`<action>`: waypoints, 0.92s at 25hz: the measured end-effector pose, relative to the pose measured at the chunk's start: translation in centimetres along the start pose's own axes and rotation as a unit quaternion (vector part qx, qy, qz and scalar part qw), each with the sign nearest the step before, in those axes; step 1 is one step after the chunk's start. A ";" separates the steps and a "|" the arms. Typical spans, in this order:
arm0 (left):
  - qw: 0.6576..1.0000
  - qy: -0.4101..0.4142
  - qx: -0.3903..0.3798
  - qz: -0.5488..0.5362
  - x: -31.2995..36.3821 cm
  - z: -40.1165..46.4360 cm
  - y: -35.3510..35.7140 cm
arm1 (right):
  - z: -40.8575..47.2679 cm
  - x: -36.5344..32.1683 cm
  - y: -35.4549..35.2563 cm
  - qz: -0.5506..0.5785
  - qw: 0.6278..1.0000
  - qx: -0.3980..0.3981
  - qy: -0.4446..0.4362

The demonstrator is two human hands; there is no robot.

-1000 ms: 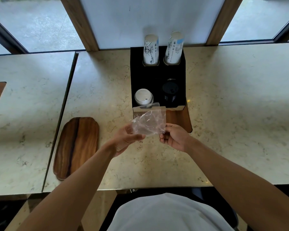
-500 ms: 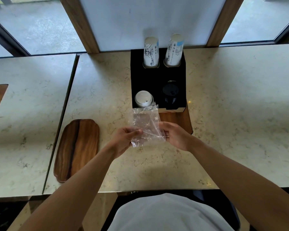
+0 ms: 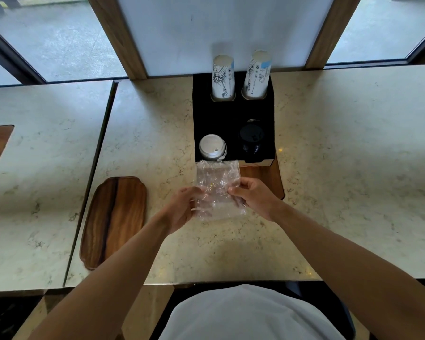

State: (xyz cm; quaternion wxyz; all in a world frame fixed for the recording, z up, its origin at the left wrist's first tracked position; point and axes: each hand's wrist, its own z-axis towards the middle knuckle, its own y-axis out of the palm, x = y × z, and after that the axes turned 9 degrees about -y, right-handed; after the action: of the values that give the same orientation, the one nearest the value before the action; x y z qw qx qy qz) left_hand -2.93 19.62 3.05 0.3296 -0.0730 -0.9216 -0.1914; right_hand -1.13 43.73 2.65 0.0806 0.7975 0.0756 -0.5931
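A crumpled clear plastic bag (image 3: 216, 185) is held above the marble counter (image 3: 341, 168), just in front of a black cup organiser (image 3: 231, 119). My left hand (image 3: 182, 207) pinches the bag's left edge between thumb and fingers. My right hand (image 3: 255, 197) pinches its right edge, fingers curled under the plastic. The bag stands roughly upright and spread flat between the hands. Its top edge reaches the organiser's front.
The organiser holds two stacks of white paper cups (image 3: 222, 77), a stack of white lids (image 3: 212, 149) and a stack of black lids (image 3: 252, 142). It stands on a wooden board (image 3: 268, 177). A wooden tray (image 3: 113, 219) lies left. A second counter (image 3: 35, 168) adjoins at the left.
The bag has been unfolded and turned from a wide, bunched shape into a taller flat sheet. Both hands shifted slightly nearer to me and lower along its edges.
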 end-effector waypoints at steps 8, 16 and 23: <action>0.997 0.017 0.075 0.030 0.5 0.1 -0.1 | 0.1 -0.1 0.0 -0.040 0.999 -0.018 -0.003; 0.995 0.000 0.027 -0.095 0.7 -0.1 -0.3 | -0.1 0.0 -0.1 0.178 0.984 -0.013 0.029; 0.975 -0.036 -0.027 -0.217 0.9 -0.5 -0.1 | 0.5 -1.0 0.2 0.289 0.953 0.046 0.081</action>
State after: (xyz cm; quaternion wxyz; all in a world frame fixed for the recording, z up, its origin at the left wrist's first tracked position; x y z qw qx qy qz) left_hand -3.42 19.31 3.93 0.2450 0.1126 -0.9212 -0.2805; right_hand -1.84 43.38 3.47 0.2051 0.8336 -0.1789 -0.4807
